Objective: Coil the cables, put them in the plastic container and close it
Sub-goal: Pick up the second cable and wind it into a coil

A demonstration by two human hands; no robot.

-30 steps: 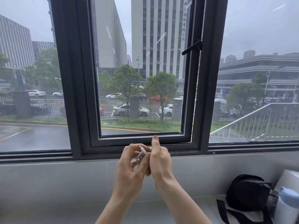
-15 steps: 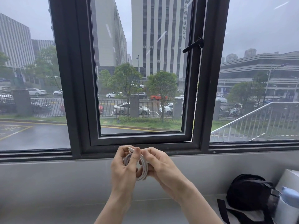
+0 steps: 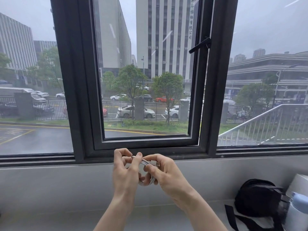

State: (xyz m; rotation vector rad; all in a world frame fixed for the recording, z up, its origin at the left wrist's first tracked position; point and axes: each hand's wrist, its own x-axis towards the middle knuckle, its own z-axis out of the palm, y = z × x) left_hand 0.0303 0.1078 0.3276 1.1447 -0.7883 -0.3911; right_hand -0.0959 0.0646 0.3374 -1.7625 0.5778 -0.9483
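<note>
Head view: both hands are raised in front of a dark-framed window, holding one white cable wound into a small coil between them. The left hand has its fingers curled closed on the coil's left and upper part, thumb and forefinger pinching a connector at the top. The right hand grips the coil's right side, fingers wrapped over the loops, and a white plug end sticks out just above its knuckles. The coil hangs in the air above a grey worktop, touching nothing but the two hands. Low at the right, well apart from the hands, a black bag rests on the worktop, with a pale blue-topped bottle and a white box just beside it.
</note>
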